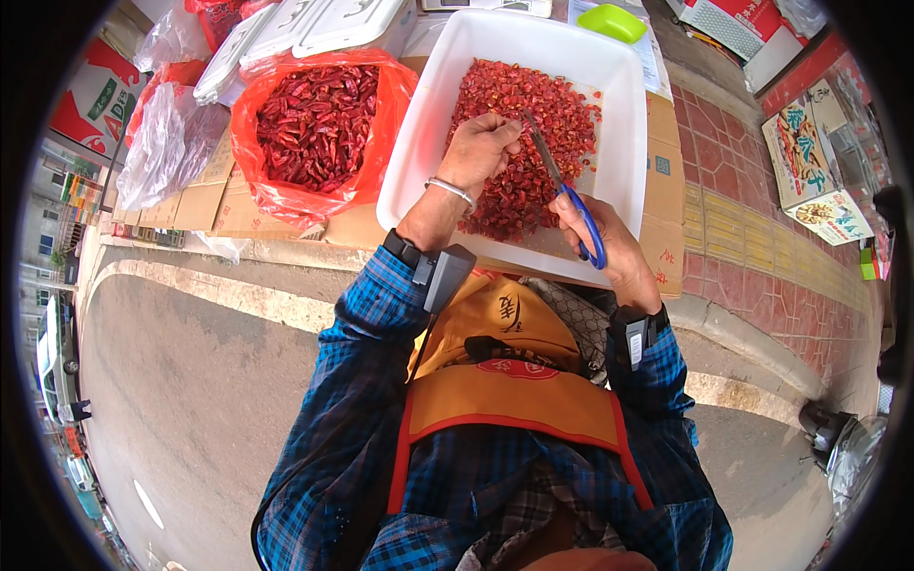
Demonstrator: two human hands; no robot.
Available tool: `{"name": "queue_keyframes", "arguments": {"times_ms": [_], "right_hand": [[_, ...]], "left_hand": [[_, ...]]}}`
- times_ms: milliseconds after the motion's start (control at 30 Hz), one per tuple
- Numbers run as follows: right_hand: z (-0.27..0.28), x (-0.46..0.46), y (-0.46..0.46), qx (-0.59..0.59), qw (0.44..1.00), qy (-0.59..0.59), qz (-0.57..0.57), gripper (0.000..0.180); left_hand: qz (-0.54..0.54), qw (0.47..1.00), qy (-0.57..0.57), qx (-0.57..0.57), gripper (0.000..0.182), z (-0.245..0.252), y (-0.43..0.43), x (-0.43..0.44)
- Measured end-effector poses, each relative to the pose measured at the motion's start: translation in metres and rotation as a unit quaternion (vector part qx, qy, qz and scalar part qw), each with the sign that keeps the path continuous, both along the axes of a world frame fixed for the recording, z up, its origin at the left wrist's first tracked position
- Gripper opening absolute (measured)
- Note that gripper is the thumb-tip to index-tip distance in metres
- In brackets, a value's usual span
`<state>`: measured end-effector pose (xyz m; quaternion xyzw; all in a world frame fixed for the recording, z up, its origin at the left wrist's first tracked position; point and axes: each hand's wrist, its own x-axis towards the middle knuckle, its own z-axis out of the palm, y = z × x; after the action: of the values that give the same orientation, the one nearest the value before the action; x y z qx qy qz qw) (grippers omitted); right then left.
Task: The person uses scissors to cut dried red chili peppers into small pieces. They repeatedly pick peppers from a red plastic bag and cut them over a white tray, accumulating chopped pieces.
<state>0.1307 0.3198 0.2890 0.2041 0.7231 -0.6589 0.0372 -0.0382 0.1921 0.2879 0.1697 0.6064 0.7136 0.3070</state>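
A white plastic tub holds a layer of cut dried red chili pieces. Over the pieces, my left hand is closed with thumb and fingertips pinched together; whatever may be between them is hidden. My right hand grips scissors with blue handles, their blades pointing up and left towards my left hand. The blades look nearly closed. To the left of the tub stands an open red plastic bag full of whole dried red chilies.
Lidded white containers stand behind the red bag, with clear plastic bags at the left. A green plastic bowl sits by the tub's far right corner. Flattened cardboard lies beneath. A printed carton stands farther right.
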Motion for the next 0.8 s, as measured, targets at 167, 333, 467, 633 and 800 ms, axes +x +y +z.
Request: {"name": "queue_keyframes", "arguments": {"times_ms": [167, 333, 467, 633, 800], "right_hand": [[-0.0006, 0.0001, -0.0010, 0.004, 1.000, 0.003, -0.019, 0.062], [-0.0018, 0.0000, -0.0007, -0.045, 0.998, 0.011, -0.043, 0.058], [-0.0010, -0.0012, -0.0016, -0.077, 0.995, 0.006, -0.064, 0.051], [0.0026, -0.0013, -0.0035, -0.095, 0.992, 0.009, -0.078, 0.047], [0.0050, -0.0026, -0.0034, -0.093, 0.992, -0.001, -0.081, 0.047]], "left_hand": [[-0.003, 1.000, -0.004, -0.003, 0.014, -0.0008, 0.0009, 0.0000], [-0.001, 1.000, 0.000, -0.010, 0.013, -0.0001, 0.0019, 0.0005], [0.002, 1.000, 0.002, -0.008, 0.013, 0.0011, 0.0015, 0.0011], [0.008, 1.000, -0.006, -0.006, 0.012, 0.0011, 0.0002, 0.0005], [0.012, 1.000, -0.006, -0.008, 0.013, 0.0005, -0.0006, -0.0009]]}}
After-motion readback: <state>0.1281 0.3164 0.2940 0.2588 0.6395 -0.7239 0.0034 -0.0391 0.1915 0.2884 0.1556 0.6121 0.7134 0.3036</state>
